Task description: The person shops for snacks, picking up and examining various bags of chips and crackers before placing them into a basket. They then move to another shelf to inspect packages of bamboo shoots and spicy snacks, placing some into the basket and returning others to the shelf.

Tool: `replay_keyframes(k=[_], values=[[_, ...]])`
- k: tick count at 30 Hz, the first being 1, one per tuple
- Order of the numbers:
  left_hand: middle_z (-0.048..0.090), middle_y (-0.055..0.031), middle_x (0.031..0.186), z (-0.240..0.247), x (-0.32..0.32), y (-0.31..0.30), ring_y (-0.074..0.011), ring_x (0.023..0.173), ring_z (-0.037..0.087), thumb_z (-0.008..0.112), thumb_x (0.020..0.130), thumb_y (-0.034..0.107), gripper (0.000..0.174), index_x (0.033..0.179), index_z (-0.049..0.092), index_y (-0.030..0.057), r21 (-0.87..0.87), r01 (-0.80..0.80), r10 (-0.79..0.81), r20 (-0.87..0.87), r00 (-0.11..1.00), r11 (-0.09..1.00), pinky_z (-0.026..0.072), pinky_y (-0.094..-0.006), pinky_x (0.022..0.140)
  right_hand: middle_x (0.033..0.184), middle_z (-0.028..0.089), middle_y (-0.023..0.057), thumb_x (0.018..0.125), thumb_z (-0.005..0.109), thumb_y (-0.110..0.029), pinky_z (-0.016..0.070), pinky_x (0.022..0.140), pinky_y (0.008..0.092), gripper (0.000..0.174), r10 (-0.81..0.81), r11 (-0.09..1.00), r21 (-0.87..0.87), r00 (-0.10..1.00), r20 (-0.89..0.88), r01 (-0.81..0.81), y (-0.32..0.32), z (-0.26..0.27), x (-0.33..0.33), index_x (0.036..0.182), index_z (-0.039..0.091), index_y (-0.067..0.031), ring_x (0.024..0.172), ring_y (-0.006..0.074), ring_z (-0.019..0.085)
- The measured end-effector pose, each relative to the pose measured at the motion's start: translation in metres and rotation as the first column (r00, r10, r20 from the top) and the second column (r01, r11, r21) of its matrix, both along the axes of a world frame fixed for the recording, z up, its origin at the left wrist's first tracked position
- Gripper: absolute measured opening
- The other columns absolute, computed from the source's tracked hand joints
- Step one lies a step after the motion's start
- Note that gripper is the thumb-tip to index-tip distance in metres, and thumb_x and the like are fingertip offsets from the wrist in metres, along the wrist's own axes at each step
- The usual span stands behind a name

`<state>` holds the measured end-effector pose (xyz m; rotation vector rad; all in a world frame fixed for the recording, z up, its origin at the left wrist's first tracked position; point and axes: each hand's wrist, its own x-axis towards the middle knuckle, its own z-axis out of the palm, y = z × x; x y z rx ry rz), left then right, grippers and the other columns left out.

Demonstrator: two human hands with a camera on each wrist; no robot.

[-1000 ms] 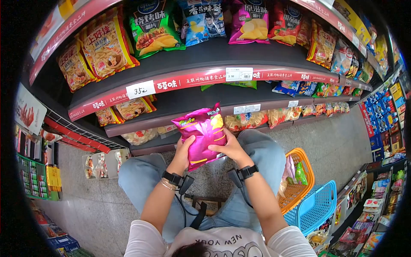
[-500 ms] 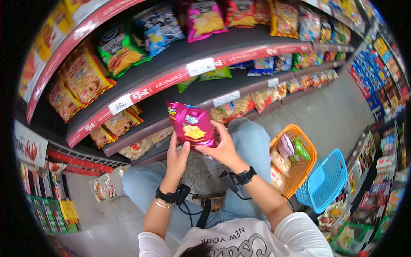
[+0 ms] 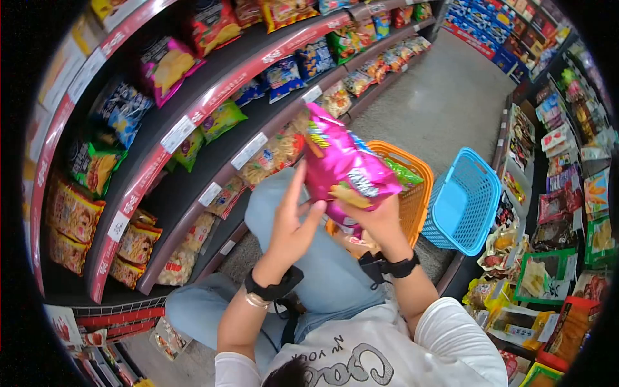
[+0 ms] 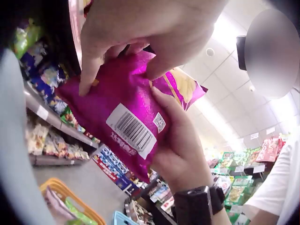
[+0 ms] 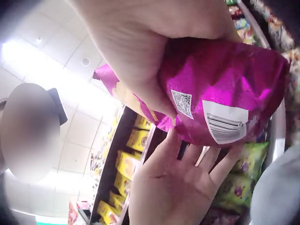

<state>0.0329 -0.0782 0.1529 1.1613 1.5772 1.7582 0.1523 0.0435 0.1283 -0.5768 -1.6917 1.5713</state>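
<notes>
The puffed, crinkled magenta foil bag (image 3: 351,164) is held at one o'clock from the torso, pinched between thumb and fingers by the right hand (image 3: 382,226) and lightly touched by the spread fingers of the left hand (image 3: 293,226). Brittle contents are best spared by gentle, even pressure. At four o'clock, an orange lattice-walled plastic basket (image 3: 422,209) is seen, then a blue one (image 3: 454,190)

Head view: looks forward and steeply down past the purple bag (image 3: 345,164) to your shirt (image 3: 348,351), from farther off than the others. Left and right wrist views: close-up, tilted toward the ceiling (image 4: 227,82), sharing the bag's barcode (image 4: 131,130). Your head and left wrist views share the orange basket (image 3: 423,187).
</notes>
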Motion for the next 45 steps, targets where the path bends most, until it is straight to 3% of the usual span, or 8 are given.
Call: replay_keyframes(k=[9,16,21,28,29,32,39,45], values=[[0.030,-0.0193,0.144,-0.099,0.069,0.099,-0.0254,0.134,0.029,0.058,0.080,0.001,0.078,0.145,0.015,0.0071,-0.251,0.345,-0.396,-0.190,0.898,0.904,0.0331,-0.0337,0.103,0.115,0.053,0.0106,0.068,0.076,0.000,0.0462,0.089,0.0327,0.072,-0.306,0.943,-0.115,0.950,0.064,0.311,0.059,-0.081,0.117,0.127,0.035,-0.0027,0.104,0.0193,0.055],[0.040,-0.0176,0.138,-0.139,0.109,0.161,-0.0246,0.129,0.038,0.056,0.082,0.004,0.068,0.143,0.025,0.0059,-0.297,0.551,-0.526,0.166,0.834,0.780,0.0337,-0.0295,0.101,0.123,0.044,0.0141,0.067,0.077,-0.005,0.0389,0.097,0.0342,0.086,-0.624,0.779,0.155,0.776,0.092,0.608,0.071,-0.124,0.131,0.136,0.026,-0.0028,0.115,0.0219,0.045],[0.050,-0.0210,0.128,-0.164,0.101,0.156,-0.0279,0.118,0.050,0.047,0.078,-0.003,0.058,0.135,0.038,0.0015,-0.391,0.436,-0.429,0.108,0.897,0.811,0.0407,-0.0315,0.094,0.139,0.037,0.0152,0.073,0.076,-0.013,0.0317,0.099,0.0467,0.085,-0.602,0.797,0.140,0.753,0.264,0.588,0.073,-0.170,0.151,0.141,0.024,-0.0143,0.126,0.0314,0.038],[0.056,-0.0135,0.120,-0.109,0.066,0.128,-0.0200,0.111,0.052,0.047,0.077,-0.004,0.051,0.128,0.047,0.0010,-0.526,0.392,-0.252,0.320,0.913,0.755,0.0403,-0.0289,0.093,0.123,0.050,0.0132,0.075,0.071,-0.007,0.0363,0.100,0.0360,0.058,-0.619,0.783,0.162,0.730,0.289,0.600,0.070,-0.178,0.137,0.126,0.043,-0.0008,0.116,0.0259,0.047],[0.057,-0.0126,0.115,-0.180,0.063,0.137,-0.0183,0.107,0.054,0.045,0.074,-0.006,0.051,0.125,0.050,0.0004,-0.269,0.277,-0.251,0.127,0.960,0.922,0.0414,-0.0269,0.091,0.118,0.052,0.0114,0.076,0.070,-0.006,0.0388,0.098,0.0342,0.049,-0.617,0.787,0.182,0.755,0.224,0.589,0.071,-0.169,0.128,0.119,0.048,0.0008,0.111,0.0237,0.050],[0.053,-0.0105,0.123,-0.146,0.037,0.130,-0.0167,0.106,0.055,0.051,0.081,-0.001,0.046,0.127,0.047,0.0026,-0.252,0.266,-0.168,0.352,0.921,0.931,0.0427,-0.0271,0.091,0.115,0.054,0.0092,0.080,0.064,0.000,0.0430,0.093,0.0318,0.039,-0.493,0.870,0.032,0.866,0.085,0.492,0.075,-0.147,0.097,0.116,0.049,0.0009,0.107,0.0194,0.053],[0.052,-0.0092,0.126,-0.025,-0.060,0.061,-0.0156,0.101,0.057,0.053,0.087,0.006,0.040,0.127,0.047,0.0063,0.020,-0.209,0.201,0.198,0.959,0.978,0.0458,-0.0280,0.085,0.109,0.059,0.0084,0.086,0.057,-0.002,0.0447,0.090,0.0300,0.025,-0.035,0.998,0.052,0.998,-0.044,0.038,0.043,-0.011,-0.027,0.111,0.053,-0.0007,0.104,0.0178,0.056],[0.052,-0.0083,0.124,0.056,-0.132,-0.032,-0.0180,0.105,0.055,0.056,0.086,0.011,0.040,0.125,0.048,0.0052,0.144,-0.518,0.484,0.216,0.848,0.843,0.0468,-0.0315,0.086,0.109,0.059,0.0090,0.086,0.059,-0.002,0.0453,0.087,0.0272,0.026,0.483,0.870,0.043,0.835,-0.263,-0.490,-0.019,0.078,-0.148,0.111,0.053,0.0006,0.100,0.0150,0.057]])
